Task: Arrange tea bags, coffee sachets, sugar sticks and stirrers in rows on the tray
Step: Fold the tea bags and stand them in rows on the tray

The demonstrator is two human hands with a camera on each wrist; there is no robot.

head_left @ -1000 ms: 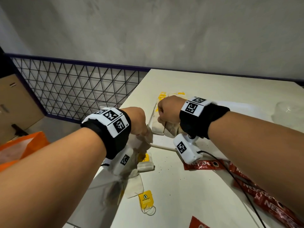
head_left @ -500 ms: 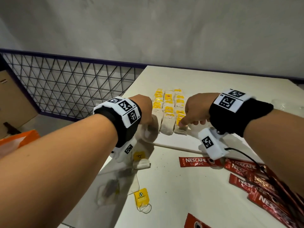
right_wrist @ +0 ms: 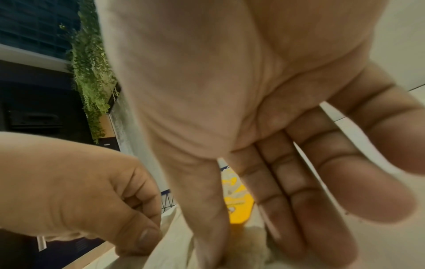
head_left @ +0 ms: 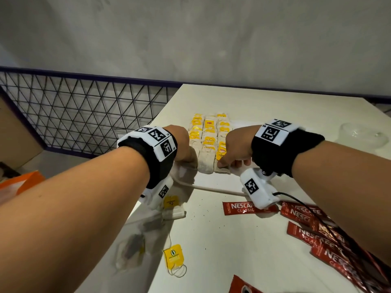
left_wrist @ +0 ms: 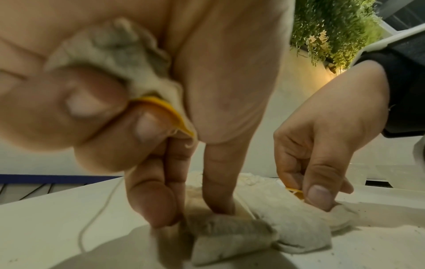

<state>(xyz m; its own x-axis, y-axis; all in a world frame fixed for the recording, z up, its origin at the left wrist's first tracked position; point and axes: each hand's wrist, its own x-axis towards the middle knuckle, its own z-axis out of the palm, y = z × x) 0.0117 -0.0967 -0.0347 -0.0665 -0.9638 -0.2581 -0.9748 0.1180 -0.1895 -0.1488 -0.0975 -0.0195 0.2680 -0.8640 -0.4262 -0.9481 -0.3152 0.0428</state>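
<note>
Approx 3 tea bag rows [head_left: 208, 140], 6+ coffee sachets [head_left: 306, 214], 1 tray [head_left: 213, 187].

Tea bags [head_left: 208, 142]: 3 rows on white tray [head_left: 220, 180], flat, touching, yellow tags up. Nearest bag in left row [left_wrist: 232, 242] pinched by left hand [head_left: 182, 144]; spare bag balled in same palm [left_wrist: 119, 60]. More loose bags [head_left: 171, 208] at table's left edge. Red coffee sachets [head_left: 317, 227] scattered off tray, near right, some overlapping.
</note>
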